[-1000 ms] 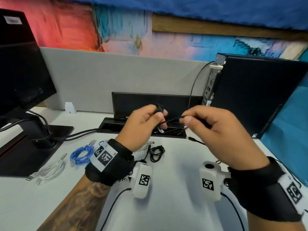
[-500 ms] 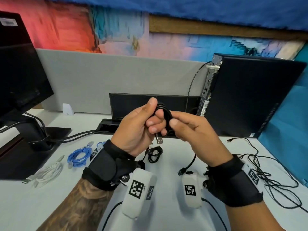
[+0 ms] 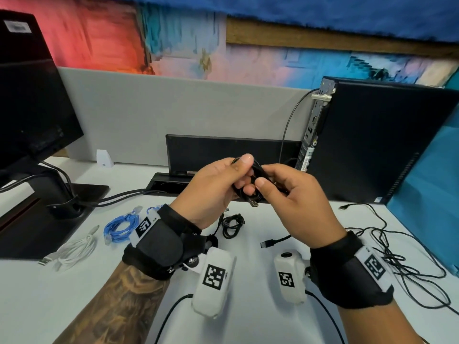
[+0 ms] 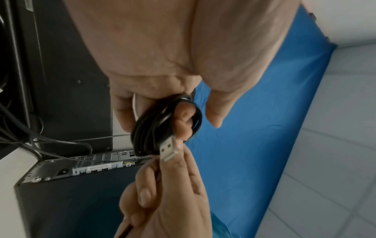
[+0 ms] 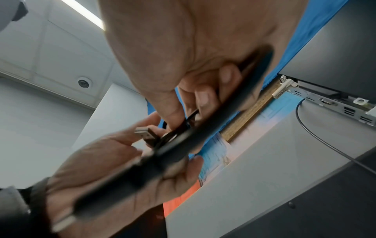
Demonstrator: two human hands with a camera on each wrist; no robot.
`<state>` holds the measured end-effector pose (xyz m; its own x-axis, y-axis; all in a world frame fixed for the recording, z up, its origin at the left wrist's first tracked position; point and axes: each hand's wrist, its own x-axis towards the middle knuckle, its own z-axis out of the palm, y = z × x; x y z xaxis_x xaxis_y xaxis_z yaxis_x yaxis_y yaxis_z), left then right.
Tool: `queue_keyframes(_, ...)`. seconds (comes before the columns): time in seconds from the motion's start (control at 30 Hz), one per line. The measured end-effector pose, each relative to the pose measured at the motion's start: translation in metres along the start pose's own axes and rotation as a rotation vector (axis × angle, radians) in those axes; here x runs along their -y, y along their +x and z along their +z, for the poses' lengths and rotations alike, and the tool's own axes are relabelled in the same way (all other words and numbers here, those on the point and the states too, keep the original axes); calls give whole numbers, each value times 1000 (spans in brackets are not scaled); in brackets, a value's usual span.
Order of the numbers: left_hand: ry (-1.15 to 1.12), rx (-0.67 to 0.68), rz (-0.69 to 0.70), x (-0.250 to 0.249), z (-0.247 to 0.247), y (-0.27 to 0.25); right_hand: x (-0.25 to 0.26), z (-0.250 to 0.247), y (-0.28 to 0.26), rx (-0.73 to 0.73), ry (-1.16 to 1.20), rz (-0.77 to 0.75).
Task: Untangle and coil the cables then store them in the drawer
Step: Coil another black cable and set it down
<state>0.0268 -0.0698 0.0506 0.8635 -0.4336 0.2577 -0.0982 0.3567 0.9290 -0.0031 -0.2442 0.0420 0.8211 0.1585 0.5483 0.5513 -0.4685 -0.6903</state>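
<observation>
A black USB cable point(image 3: 258, 170) is wound into a small coil held above the white desk point(image 3: 248, 269). My left hand point(image 3: 244, 175) grips the coil point(image 4: 150, 128), thumb on top and fingers through the loops. Its silver USB-A plug point(image 4: 168, 149) sticks out below the coil point(image 3: 253, 203). My right hand point(image 3: 267, 181) pinches the same cable right beside the coil, and the free tail hangs under it to a small plug point(image 3: 267, 243) just above the desk. The right wrist view shows this cable point(image 5: 203, 128) as a blurred black band. No drawer is in view.
On the desk lie a coiled blue cable point(image 3: 121, 225), a white cable point(image 3: 74, 252), a small black coil point(image 3: 232, 224) and a loose tangle of thin black cables point(image 3: 397, 256) at the right. A monitor point(image 3: 32, 108) stands at the left, a PC tower point(image 3: 372, 145) at the right.
My right hand came back in from the right and met the left at the coil. The stretched cable is now wrapped on, and the hanging tail is shorter.
</observation>
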Motion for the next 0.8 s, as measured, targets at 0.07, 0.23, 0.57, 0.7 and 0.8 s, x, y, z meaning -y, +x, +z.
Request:
queue_keyframes(0.07,-39,2,-12,8,1,-2,-2,0,-6,9,-15,6)
queue_keyframes(0.23,114,-137,83,43,8,-11,-19,6,-21,62,43,68)
queue_keyframes(0.57,-194,-425,-115,91,-9,-16,-85,-19,-52,266,526,584)
queue_keyframes(0.7,-365,-420,-123,95,-8,-18,-90,-15,-51,127,667,567)
queue_keyframes(0.8,-437,-398,-141,98,-9,-21,-94,-8,-50,-3,652,597)
